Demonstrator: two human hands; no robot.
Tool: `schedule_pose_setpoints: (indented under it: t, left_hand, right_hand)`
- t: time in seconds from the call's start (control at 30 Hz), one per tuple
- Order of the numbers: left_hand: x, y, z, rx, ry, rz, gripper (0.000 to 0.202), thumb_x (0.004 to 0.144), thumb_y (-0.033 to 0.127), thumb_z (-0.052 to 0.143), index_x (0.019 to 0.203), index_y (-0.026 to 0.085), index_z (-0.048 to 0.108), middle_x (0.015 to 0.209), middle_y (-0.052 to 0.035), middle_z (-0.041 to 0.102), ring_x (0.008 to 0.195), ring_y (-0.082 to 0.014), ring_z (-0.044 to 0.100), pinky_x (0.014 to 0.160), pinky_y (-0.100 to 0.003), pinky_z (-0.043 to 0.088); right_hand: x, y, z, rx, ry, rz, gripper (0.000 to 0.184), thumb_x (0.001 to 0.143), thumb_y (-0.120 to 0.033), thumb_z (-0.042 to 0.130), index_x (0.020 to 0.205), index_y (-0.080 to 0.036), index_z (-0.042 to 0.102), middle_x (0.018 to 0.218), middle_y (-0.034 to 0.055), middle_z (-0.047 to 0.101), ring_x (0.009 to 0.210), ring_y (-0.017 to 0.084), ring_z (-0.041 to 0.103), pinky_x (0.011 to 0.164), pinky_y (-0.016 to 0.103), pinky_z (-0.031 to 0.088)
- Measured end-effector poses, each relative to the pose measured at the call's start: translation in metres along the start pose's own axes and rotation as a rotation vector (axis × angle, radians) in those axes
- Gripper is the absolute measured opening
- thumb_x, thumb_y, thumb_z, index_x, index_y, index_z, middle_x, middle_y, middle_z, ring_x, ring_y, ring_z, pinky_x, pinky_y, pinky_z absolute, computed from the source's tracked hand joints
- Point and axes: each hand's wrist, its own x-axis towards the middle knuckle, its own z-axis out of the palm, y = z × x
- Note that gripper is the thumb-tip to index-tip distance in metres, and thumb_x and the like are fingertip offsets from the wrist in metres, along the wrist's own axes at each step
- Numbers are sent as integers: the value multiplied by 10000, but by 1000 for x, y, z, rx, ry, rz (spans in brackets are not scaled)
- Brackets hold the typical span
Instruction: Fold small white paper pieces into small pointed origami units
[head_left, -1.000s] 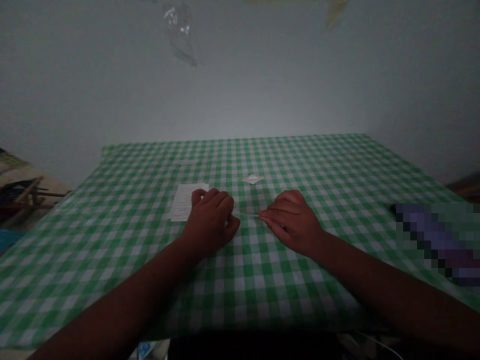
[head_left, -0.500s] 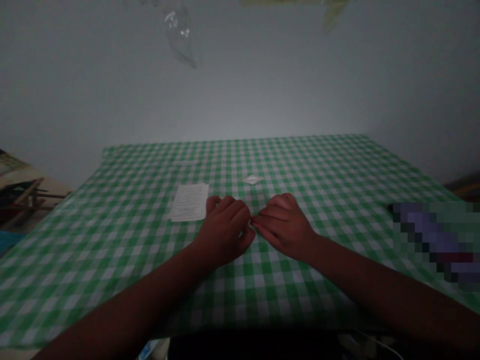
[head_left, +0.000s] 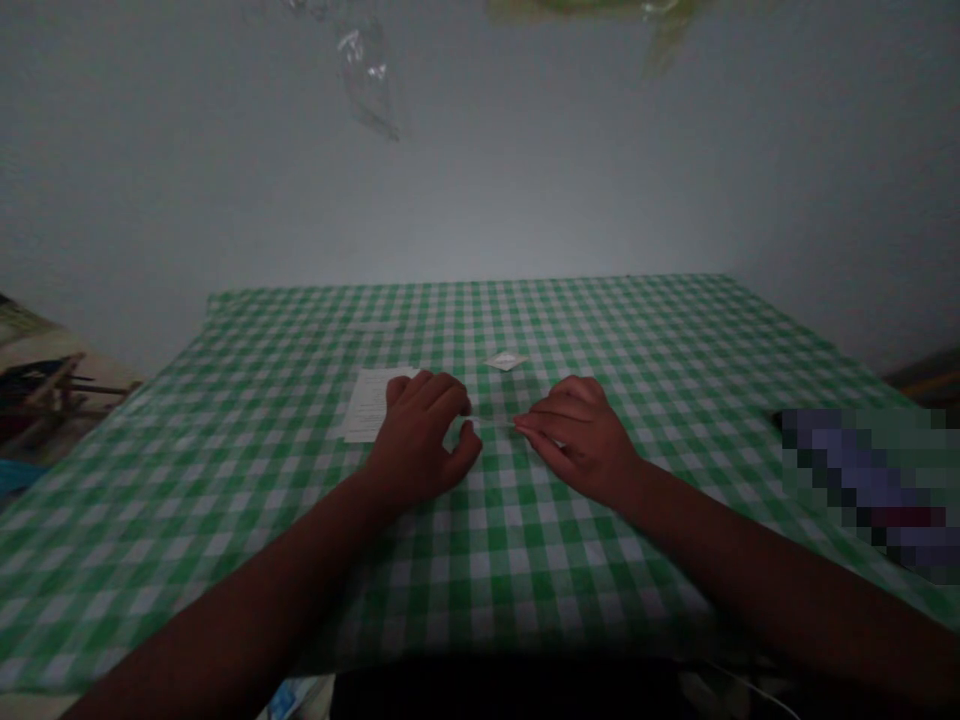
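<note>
The right hand (head_left: 585,430) pinches a thin, faint strip (head_left: 491,421) in the gap between both hands, over a desk (head_left: 585,590) with a green checked cloth (head_left: 187,470). The left hand's (head_left: 420,435) thumb and fingertips stand slightly apart; printed papers (head_left: 365,408) lie beside it, a small packet (head_left: 506,361) farther back.

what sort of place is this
It looks like a room indoors, perhaps in a home: a green-and-white checked tablecloth is spread in front of a pale wall with clear plastic on it.
</note>
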Motion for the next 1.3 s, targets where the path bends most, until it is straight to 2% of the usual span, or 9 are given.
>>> schedule_pose_setpoints:
  t: [0.1,0.2,0.43,0.63,0.83,1.0,1.17,1.3]
  left_hand:
    - [-1,6,4,-80,-52,109,120,880,236,561,981,191,605,1007,-44,672,945,-217,567,846,-422,341]
    - [-2,8,8,-81,-69,159,100,930,210,521,912,200,619,909,-22,681,894,-196,565,831,-408,336]
    - [-2,15,12,68,-60,195,97,880,166,521,806,184,581,817,-31,649,831,-202,541,779,-404,330]
    - [0,22,13,96,-37,218,131,885,179,517,770,183,579,773,-30,643,791,-201,540,739,-394,328]
    - [-1,23,12,36,-72,172,81,900,206,538,863,184,607,857,-36,675,864,-217,556,784,-416,326]
    - [-2,23,12,56,-81,194,159,964,208,496,856,184,611,860,-36,692,874,-211,554,789,-415,314]
    - [-2,19,10,56,-61,187,151,968,205,494,881,178,614,864,-37,690,878,-213,553,782,-415,322]
    - [-2,12,7,30,-34,141,127,955,200,515,880,182,617,882,-39,695,870,-211,557,791,-415,331]
  right_hand:
    - [0,1,3,25,-25,29,121,935,-246,621,955,-229,740,877,2,742,868,187,575,817,401,385]
    - [0,0,5,25,-35,79,123,934,-257,617,939,-233,738,884,5,742,885,193,581,824,404,382]
    - [2,-13,8,-64,7,82,125,867,-216,618,956,-231,704,960,23,728,947,231,557,838,431,354]
    - [5,-21,9,-158,-76,51,75,851,-192,561,821,-199,629,893,19,693,895,226,527,812,430,322]
    - [6,-18,10,-185,-101,45,94,848,-216,530,772,-193,580,841,42,658,855,223,515,779,420,316]
    - [6,-17,9,-186,-85,43,65,838,-205,545,787,-194,584,842,37,665,852,222,521,779,414,314]
    - [6,-4,8,-205,-64,77,44,814,-182,554,785,-196,584,838,35,672,859,223,540,791,410,318]
    - [6,19,4,-295,-55,185,36,780,-164,583,764,-195,578,818,45,670,859,235,551,794,406,333]
